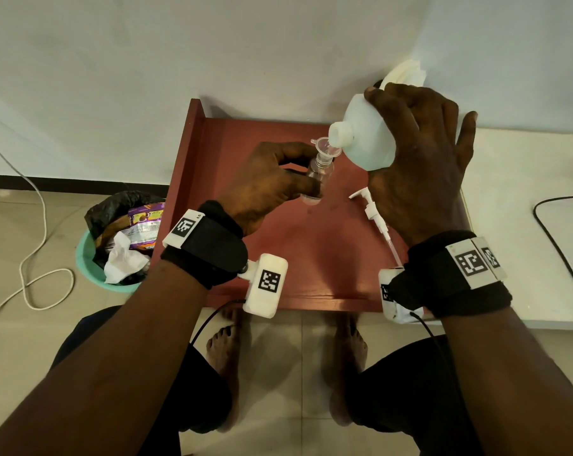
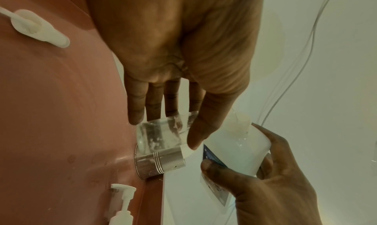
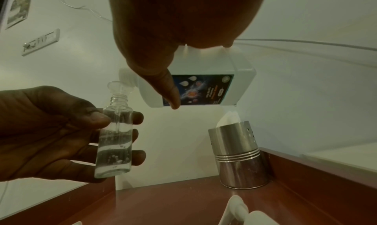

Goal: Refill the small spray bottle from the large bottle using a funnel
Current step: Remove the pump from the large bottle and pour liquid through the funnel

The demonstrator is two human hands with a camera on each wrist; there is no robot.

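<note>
My left hand (image 1: 306, 172) grips the small clear spray bottle (image 1: 318, 174), capless and upright, above the red table (image 1: 311, 264). A small clear funnel (image 1: 326, 147) sits in its neck. My right hand (image 1: 413, 146) holds the large white bottle (image 1: 367, 139) tipped on its side, its open mouth over the funnel. In the right wrist view the small bottle (image 3: 115, 141) holds clear liquid with bubbles to about the middle, below the funnel (image 3: 119, 87) and the large bottle (image 3: 204, 86). In the left wrist view my fingers wrap the small bottle (image 2: 163, 133) beside the large bottle (image 2: 236, 149).
A white pump dispenser (image 1: 374, 212) lies on the table under my right hand. A steel holder (image 3: 238, 157) with white tissue stands at the back right corner. Another white cap piece (image 2: 38, 30) lies on the table. A green bin (image 1: 91, 258) with rubbish sits on the floor at left.
</note>
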